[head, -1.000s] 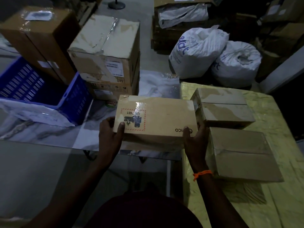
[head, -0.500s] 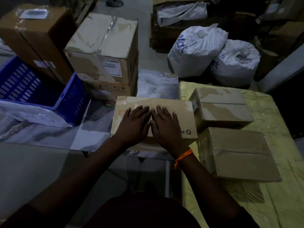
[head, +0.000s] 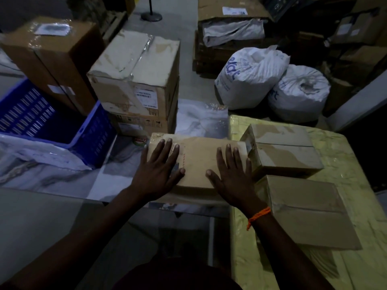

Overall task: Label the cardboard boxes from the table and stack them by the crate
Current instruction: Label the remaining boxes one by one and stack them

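Observation:
A flat cardboard box [head: 199, 162] lies in front of me at the left edge of the yellow-covered table [head: 345, 155]. My left hand [head: 159, 166] rests palm down on its left part, over a red-bordered label that it mostly hides. My right hand [head: 230, 174], with an orange thread at the wrist, lies flat on its right part. Fingers of both hands are spread. Two more cardboard boxes stand on the table, one [head: 282, 151] touching the right end of the flat box and one [head: 310, 210] nearer me. The blue crate [head: 98, 130] stands to the left.
Stacked cardboard boxes [head: 136, 80] stand right of the crate, with another large box [head: 52, 57] behind it. Two white sacks [head: 251, 76] sit on the floor beyond the table. White plastic sheet [head: 37, 158] drapes over the crate's front. A small tin [head: 140, 140] lies by the stack.
My hands let go of the box's sides, pressed together on its top, then slid apart, the left hand to the left and the right hand to the right.

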A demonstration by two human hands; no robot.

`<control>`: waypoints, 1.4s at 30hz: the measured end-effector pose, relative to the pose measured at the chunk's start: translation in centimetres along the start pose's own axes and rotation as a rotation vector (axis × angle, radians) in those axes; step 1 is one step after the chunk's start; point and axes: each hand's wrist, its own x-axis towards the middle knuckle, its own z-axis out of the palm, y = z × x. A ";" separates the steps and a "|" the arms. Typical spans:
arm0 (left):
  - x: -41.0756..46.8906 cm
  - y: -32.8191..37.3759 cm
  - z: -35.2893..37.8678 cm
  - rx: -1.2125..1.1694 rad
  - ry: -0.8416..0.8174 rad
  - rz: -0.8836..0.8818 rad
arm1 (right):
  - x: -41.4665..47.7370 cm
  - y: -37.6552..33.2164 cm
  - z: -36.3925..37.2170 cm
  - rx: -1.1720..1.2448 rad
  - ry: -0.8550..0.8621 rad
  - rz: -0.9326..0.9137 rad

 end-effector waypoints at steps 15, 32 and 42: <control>0.2 0.9 0.1 -0.464 0.124 -0.445 | 1.0 -0.7 -1.4 0.422 0.134 0.425; -3.3 0.0 -1.6 -1.140 0.388 -0.530 | -1.8 1.1 -2.1 1.139 0.521 0.580; -8.9 -0.1 3.1 -0.922 0.314 -0.672 | -7.3 0.2 6.7 1.025 0.283 0.629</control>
